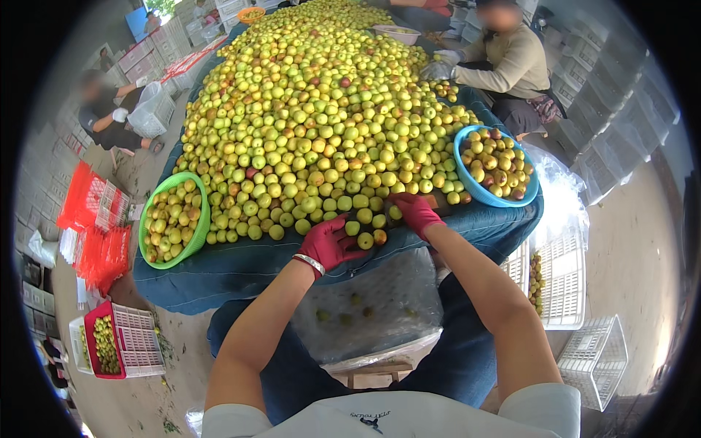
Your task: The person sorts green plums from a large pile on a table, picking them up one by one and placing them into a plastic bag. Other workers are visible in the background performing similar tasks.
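Note:
A large heap of small yellow-green fruits (306,126), jujubes by their look, covers a table spread with a dark blue cloth (219,282). Both my hands wear red gloves at the heap's near edge. My left hand (328,241) is cupped with fingers apart, beside a few loose fruits (365,240) at the table edge. To their right, my right hand (414,214) reaches palm down, fingertips by a single fruit (395,212); whether it grips this fruit is unclear. Below, between my knees, a plastic-lined container (372,306) has several fruits in it.
A green basket (206,219) of fruit stands at the table's left corner, a blue basket (461,167) of redder fruit at the right. A co-worker (509,60) sits at the right side, another person (107,109) at the left. Crates (137,342) (594,350) stand on the floor.

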The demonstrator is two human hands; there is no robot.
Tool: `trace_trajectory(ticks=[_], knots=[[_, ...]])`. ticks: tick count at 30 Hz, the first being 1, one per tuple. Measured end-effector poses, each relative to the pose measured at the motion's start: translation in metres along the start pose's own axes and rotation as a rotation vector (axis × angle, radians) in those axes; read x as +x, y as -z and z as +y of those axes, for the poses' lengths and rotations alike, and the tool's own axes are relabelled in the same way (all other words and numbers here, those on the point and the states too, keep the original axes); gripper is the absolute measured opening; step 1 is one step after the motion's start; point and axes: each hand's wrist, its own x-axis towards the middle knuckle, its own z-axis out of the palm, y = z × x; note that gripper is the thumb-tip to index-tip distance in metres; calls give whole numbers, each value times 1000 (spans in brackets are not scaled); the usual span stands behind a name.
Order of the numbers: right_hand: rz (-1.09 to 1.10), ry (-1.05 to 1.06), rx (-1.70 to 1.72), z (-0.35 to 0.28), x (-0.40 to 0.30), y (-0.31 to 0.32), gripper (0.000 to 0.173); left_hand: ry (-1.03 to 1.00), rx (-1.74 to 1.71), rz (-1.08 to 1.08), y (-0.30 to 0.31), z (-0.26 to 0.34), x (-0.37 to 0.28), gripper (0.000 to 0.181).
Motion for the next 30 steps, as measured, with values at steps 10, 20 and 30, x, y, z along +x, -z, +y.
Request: trace_trajectory(ticks=[10, 20, 30], knots=[[-185, 485, -591, -48, -52, -1, 56, -56, 75, -6, 11, -2, -2, 80], [-182, 445, -357, -55, -62, -5, 51, -170, 600, 143, -7, -3, 1, 72], [396, 785, -267, -113, -114, 73, 49, -283, 1164, 156, 18, -2, 5, 73]])
